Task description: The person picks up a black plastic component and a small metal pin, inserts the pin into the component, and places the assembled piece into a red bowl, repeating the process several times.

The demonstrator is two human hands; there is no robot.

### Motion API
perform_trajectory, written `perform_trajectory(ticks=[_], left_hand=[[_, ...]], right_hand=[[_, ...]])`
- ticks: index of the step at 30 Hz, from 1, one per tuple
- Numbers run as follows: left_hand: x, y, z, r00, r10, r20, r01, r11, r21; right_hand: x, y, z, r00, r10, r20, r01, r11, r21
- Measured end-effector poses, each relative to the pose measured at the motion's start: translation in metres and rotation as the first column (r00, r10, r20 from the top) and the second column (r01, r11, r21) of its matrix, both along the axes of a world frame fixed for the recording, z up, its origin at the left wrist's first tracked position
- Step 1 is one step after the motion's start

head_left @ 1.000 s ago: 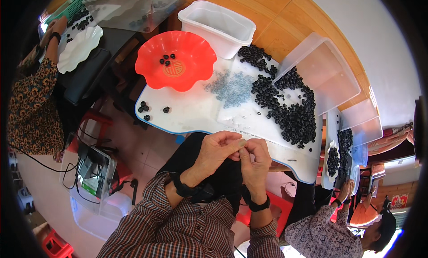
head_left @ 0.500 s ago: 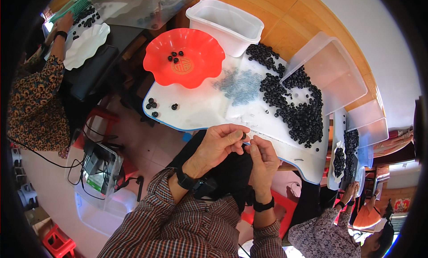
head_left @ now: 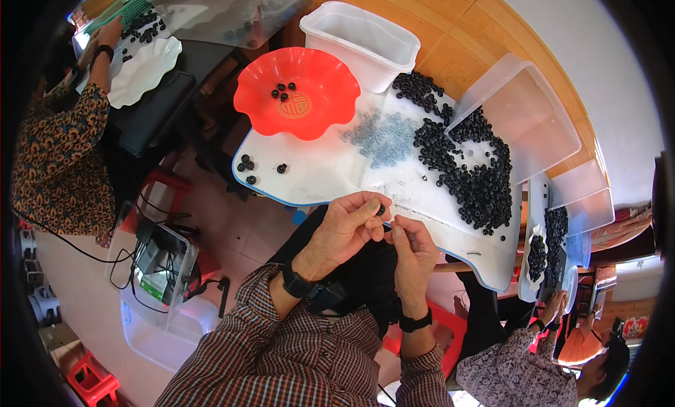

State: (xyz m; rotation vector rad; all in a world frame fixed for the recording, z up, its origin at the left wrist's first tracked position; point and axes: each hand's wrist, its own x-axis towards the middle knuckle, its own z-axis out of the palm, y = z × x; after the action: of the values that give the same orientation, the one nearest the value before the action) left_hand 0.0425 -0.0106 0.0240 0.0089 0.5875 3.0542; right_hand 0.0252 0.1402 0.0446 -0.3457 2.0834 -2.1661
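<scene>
Above the near edge of the white table, my left hand pinches a small round black part between thumb and forefinger. Close by on its right, my right hand has thumb and forefinger pressed together; anything at its fingertips is too small to name. A scalloped red bowl beyond my hands holds several similar black parts. More loose ones lie at the table's left corner. A large heap of black parts spreads over the right side, beside a patch of tiny bluish pieces.
A white tub stands behind the bowl, and a clear plastic bin lies tipped by the heap. People work at tables to the left and right. A box with cables sits at lower left, near red stools.
The view has shifted slightly, so the table sits a little further right and lower. Both hands keep their pinch, close together, with the black part still in the left.
</scene>
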Motion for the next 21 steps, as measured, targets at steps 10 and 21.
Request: perform_trajectory(ticks=[10, 21], left_hand=[[-0.002, -0.016, 0.016, 0.993, 0.112, 0.032, -0.111, 0.994, -0.022], [-0.030, -0.064, 0.045, 0.759, 0.637, 0.138, -0.570, 0.752, -0.332]], right_hand=[[0.000, -0.002, 0.004, 1.000, -0.003, 0.020, 0.003, 1.000, 0.031], [-0.003, 0.003, -0.001, 0.999, 0.018, 0.050, -0.025, 0.990, 0.137]])
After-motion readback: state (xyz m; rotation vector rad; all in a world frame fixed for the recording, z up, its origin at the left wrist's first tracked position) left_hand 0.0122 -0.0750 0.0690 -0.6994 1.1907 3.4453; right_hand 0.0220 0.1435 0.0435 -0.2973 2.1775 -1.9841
